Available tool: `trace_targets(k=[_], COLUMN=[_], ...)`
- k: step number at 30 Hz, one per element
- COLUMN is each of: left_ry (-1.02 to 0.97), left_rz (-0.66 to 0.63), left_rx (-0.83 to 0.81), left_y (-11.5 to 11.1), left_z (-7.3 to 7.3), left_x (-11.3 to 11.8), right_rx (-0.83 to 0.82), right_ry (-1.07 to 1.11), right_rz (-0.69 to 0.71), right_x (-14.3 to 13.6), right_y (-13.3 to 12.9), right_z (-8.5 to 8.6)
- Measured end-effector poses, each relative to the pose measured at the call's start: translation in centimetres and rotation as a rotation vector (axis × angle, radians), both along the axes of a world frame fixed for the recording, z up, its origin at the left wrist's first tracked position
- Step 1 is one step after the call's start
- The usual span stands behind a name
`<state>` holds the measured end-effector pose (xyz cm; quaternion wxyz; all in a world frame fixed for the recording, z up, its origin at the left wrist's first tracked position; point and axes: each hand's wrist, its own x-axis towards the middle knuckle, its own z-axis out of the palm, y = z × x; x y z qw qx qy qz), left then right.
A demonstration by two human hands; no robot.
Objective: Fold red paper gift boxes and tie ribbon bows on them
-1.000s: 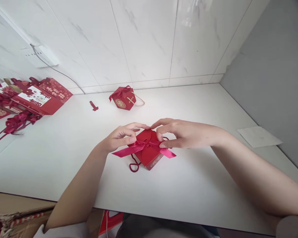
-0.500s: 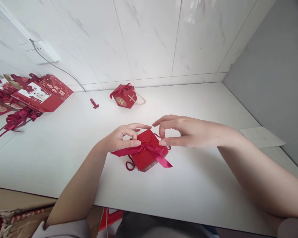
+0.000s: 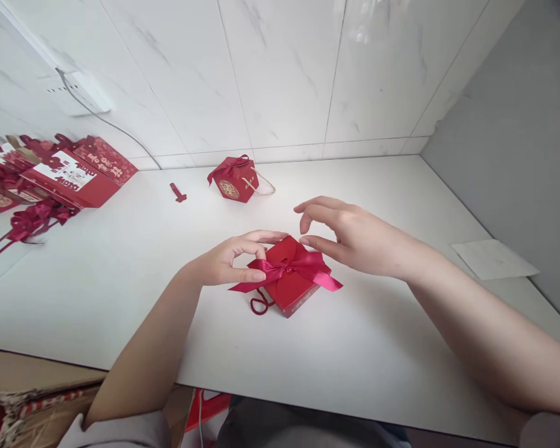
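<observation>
A small red gift box (image 3: 295, 287) lies on the white table in front of me, with a bright red satin ribbon (image 3: 310, 269) tied in a bow across its lid. A dark red cord handle (image 3: 260, 303) loops out at its left side. My left hand (image 3: 233, 260) grips the box at its left and back edges, thumb at the ribbon's left loop. Just off the box's back right corner, my right hand (image 3: 350, 236) hovers with fingers curved and apart, holding nothing. The box's far left side is hidden by my left fingers.
Near the wall stands another red box (image 3: 234, 180) with a bow and gold rope handle. A small red tag (image 3: 178, 192) lies left of it. Several red boxes (image 3: 86, 177) and dark red ribbons (image 3: 35, 221) crowd the left. White paper (image 3: 493, 258) lies at right; a cardboard box (image 3: 37, 379) stands below the table's left edge.
The gift box has turned and shifted a little to the right, and its bow is spread wider. My right hand has risen away from the box, with thumb and fingers farther apart.
</observation>
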<state>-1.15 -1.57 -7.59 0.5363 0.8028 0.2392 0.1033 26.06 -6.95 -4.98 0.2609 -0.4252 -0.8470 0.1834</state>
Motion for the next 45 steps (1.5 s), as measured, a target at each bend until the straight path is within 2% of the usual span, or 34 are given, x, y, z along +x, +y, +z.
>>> trace_targets(k=[2,4,6,8,11,13,15,18,22,26,30,35,41,45], left_ry=[-0.028,-0.055,-0.057,-0.043,-0.050,-0.065,-0.061,-0.056,-0.071,-0.050,-0.037,0.027,0.054,0.053], left_rz=[-0.012,-0.009,-0.001,-0.008,-0.024,-0.003,0.052,0.112,0.111,0.091,0.105,0.150,0.146,0.168], left_rx=[-0.044,-0.067,-0.077,-0.091,-0.077,-0.034,-0.013,-0.045,-0.059,0.003,0.037,0.126,0.107,0.135], left_y=[0.1,0.2,0.2,0.1,-0.2,-0.2,-0.3,-0.4,-0.4,-0.3,-0.6,-1.4,-1.4,-1.4], left_z=[-0.2,-0.3,-0.3,-0.3,-0.2,-0.2,-0.2,-0.2,-0.2,-0.4,-0.3,0.2,0.2,0.1], left_x=[0.0,0.0,0.1,0.2,0.5,0.5,0.5,0.3,0.3,0.6,0.9,1.5,1.5,1.3], right_rx=[0.135,0.260,0.375,0.416,0.376,0.368,0.344,0.210,-0.048,-0.136,-0.157,-0.309,-0.358,-0.370], right_ry=[0.003,-0.064,-0.146,-0.161,-0.129,-0.118,-0.103,-0.007,0.135,0.102,-0.034,-0.186,-0.095,-0.097], right_rz=[-0.003,0.076,0.134,0.105,-0.024,-0.076,-0.108,-0.114,-0.123,-0.159,-0.094,0.014,0.065,0.115], right_x=[-1.0,-2.6,-4.4,-6.1,-7.5,-7.3,-6.4,-4.6,-2.6,-1.3,-0.8,-0.9,-0.3,-0.1], right_y=[-0.8,-1.9,-3.1,-4.0,-4.6,-4.3,-3.8,-3.1,-2.6,-2.5,-2.5,-2.2,-1.1,-0.8], right_z=[0.3,0.1,-0.6,-1.8,-3.3,-3.4,-2.8,-1.0,1.0,1.8,2.0,1.6,0.4,0.2])
